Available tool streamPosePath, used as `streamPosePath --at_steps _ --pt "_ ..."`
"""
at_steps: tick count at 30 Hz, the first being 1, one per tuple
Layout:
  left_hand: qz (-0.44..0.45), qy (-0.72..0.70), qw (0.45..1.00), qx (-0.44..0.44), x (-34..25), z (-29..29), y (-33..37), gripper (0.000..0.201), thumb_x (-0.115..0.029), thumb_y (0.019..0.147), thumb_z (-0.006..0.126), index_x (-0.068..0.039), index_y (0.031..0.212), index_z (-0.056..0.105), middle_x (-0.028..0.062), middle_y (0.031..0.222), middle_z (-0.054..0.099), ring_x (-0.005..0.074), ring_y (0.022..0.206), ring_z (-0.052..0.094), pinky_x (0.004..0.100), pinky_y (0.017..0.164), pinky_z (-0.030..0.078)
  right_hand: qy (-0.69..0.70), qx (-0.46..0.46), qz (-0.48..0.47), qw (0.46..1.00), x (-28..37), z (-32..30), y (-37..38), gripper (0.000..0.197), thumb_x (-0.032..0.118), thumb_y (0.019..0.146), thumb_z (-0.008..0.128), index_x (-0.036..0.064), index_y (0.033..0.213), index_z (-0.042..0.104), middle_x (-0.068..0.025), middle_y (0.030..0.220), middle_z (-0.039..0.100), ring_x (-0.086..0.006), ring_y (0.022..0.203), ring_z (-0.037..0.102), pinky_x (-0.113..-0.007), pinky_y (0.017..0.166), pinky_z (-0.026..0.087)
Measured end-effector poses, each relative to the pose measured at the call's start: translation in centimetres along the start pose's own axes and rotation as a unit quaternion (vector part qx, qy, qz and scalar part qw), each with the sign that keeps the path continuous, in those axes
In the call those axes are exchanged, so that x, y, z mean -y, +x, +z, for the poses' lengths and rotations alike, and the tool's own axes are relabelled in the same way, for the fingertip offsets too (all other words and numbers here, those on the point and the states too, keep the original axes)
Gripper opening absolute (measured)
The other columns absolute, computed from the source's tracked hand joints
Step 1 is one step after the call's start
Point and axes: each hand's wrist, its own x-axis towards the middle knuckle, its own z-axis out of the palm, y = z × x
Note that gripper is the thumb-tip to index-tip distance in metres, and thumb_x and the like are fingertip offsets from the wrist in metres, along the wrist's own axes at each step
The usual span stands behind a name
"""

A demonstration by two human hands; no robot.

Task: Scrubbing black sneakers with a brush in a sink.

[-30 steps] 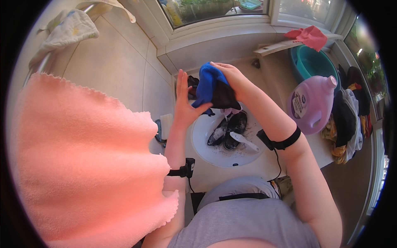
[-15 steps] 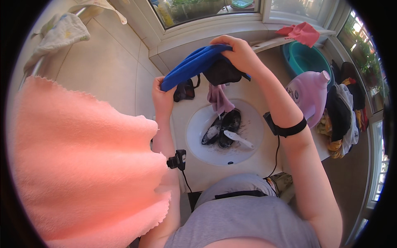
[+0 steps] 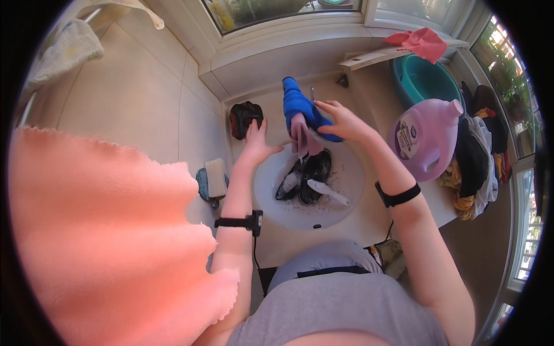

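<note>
Blue cloth (image 3: 298, 105) near right hand (image 3: 347, 124), fingers apart; left hand (image 3: 257, 145) likewise; purple jug (image 3: 434, 134), printed label (image 3: 405, 140).

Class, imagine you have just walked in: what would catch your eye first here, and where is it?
The big coral cloth filling the left side stands out first. Next come the black shoes and white brush in the white basin at the centre, with a blue cloth beyond them, by the right hand. A purple bottle sits on the right.
</note>
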Motion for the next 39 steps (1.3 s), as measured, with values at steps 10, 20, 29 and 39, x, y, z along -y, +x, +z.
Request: streamPosePath --at_steps 10,20,29,39 --pt "0.085 -0.539 0.836 -0.058 -5.8 0.5 2.3 0.046 -0.029 0.094 0.038 -0.014 0.136 0.027 0.0151 0.128 0.044 0.0205 0.115 0.043 0.0281 0.096 0.031 0.301 -0.105 0.116 0.941 2.8 4.3 2.7 0.037 0.022 0.09 0.046 0.0119 0.126 0.044 -0.0147 0.102 0.061 -0.0151 0.085 0.056 -0.025 0.078 0.042" --pt "0.032 -0.606 0.791 -0.071 -6.6 1.7 0.4 0.043 -0.023 0.095 0.033 -0.012 0.136 0.027 0.0141 0.127 0.044 0.018 0.113 0.044 0.027 0.095 0.032 0.233 -0.16 0.033 0.959 4.5 4.6 1.0 0.036 0.017 0.089 0.047 0.0117 0.125 0.046 -0.0161 0.108 0.055 -0.0226 0.093 0.056 -0.028 0.082 0.042" --pt "0.093 -0.548 0.812 -0.178 -5.9 -0.9 0.4 0.045 -0.024 0.092 0.039 -0.008 0.133 0.032 0.012 0.139 0.025 0.0213 0.127 0.026 0.032 0.102 0.023 0.208 -0.221 -0.004 0.953 3.7 4.1 1.6 0.034 0.023 0.087 0.05 0.0115 0.119 0.052 -0.0151 0.115 0.05 -0.0258 0.098 0.054 -0.03 0.083 0.042" --pt "-0.043 -0.59 0.778 -0.21 -3.4 3.8 0.2 0.038 -0.021 0.091 0.041 -0.003 0.125 0.04 0.0136 0.133 0.034 0.0237 0.123 0.033 0.0335 0.099 0.027 0.29 -0.109 0.199 0.93 -7.7 6.7 7.1 0.041 0.03 0.087 0.048 0.0073 0.121 0.05 -0.0151 0.112 0.057 -0.0196 0.106 0.052 -0.028 0.09 0.037"
